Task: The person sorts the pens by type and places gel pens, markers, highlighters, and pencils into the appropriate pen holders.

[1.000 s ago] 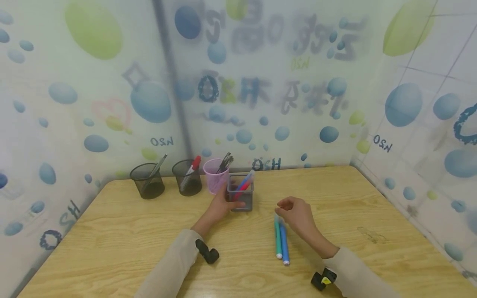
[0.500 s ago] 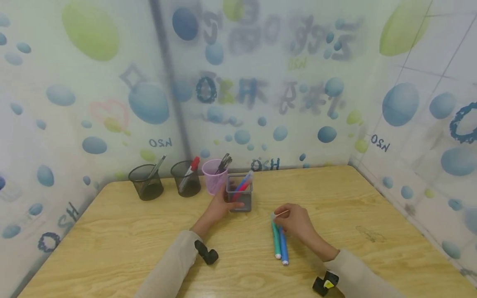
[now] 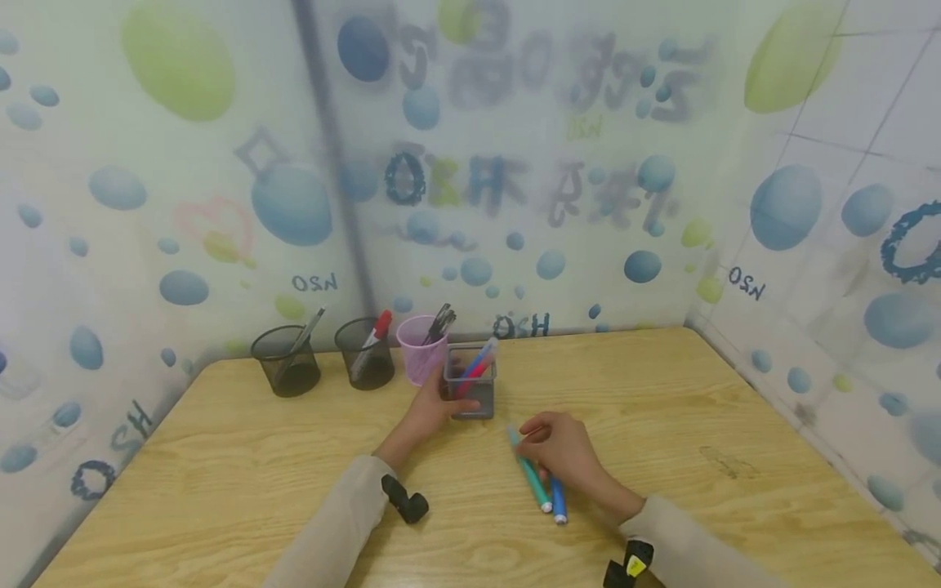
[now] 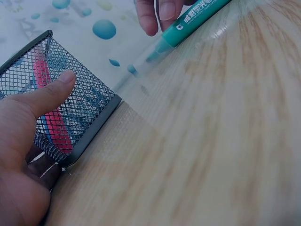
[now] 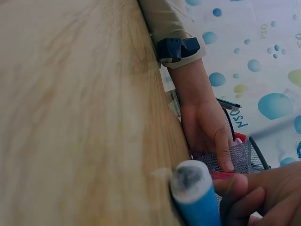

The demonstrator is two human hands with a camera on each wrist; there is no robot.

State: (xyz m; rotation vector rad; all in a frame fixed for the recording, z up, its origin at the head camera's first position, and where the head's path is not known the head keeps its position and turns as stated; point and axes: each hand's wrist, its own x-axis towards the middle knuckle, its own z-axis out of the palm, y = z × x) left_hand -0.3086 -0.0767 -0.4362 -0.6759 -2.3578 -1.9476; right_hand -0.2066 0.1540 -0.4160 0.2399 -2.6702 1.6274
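At the back of the table my left hand grips a square dark mesh pen holder, thumb across its front. A red-pink pen and a blue one stand inside it. My right hand pinches a green marker near its clear cap, fingers curled; the marker slants with its cap toward the holder. A blue marker lies on the table beside it, its upper part hidden under the right hand. In the right wrist view the blue marker's white-tipped end looms close.
Left of the holder stand a lilac cup with black pens, a black mesh cup with a red-capped marker, and another black mesh cup with a pen. A bubble-patterned wall rises behind the wooden table.
My right hand has moved left and slightly nearer, onto the green marker. The green marker's cap end has swung left, away from the blue one. The left hand keeps its grip.
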